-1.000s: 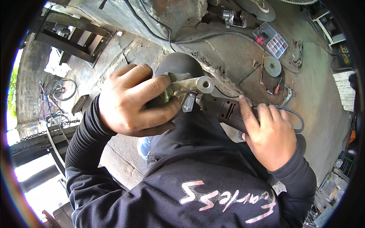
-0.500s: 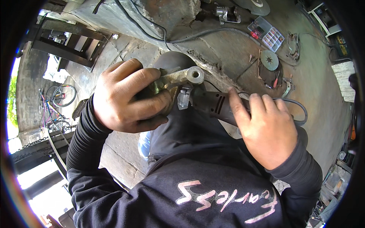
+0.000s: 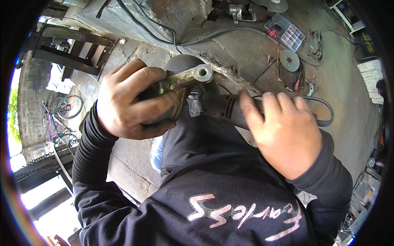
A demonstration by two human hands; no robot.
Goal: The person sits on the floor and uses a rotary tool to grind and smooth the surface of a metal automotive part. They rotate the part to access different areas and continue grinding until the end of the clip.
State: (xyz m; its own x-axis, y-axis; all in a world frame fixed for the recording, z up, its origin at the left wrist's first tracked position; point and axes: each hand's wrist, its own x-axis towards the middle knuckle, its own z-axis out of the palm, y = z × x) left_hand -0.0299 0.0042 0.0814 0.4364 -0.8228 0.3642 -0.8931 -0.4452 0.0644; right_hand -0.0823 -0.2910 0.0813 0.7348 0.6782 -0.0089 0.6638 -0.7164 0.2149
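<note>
My left hand [image 3: 133,102] is wrapped round a rough, brass-toned metal casting [image 3: 186,78] with a round bored boss at its right end. Much of the casting is hidden behind my fingers. From the right, my right hand [image 3: 285,133] grips the dark body of a corded power tool, by its shape an angle grinder [image 3: 221,108], with slotted vents on its side. Its silvery head lies just below the boss, close against the casting. Whether they touch I cannot tell, and the working end of the tool is hidden.
An open compartment box [image 3: 287,33] with small parts lies on the concrete floor. Near it are a round disc [image 3: 289,60], a red-handled tool [image 3: 297,84] and a metal part [image 3: 242,13]. A thick cable [image 3: 221,35] crosses the floor. Bicycles [image 3: 67,107] stand at left.
Both hands have shifted slightly left and up with the casting and the angle grinder. The right hand's fingers sit a little differently on the tool body. Both grips hold.
</note>
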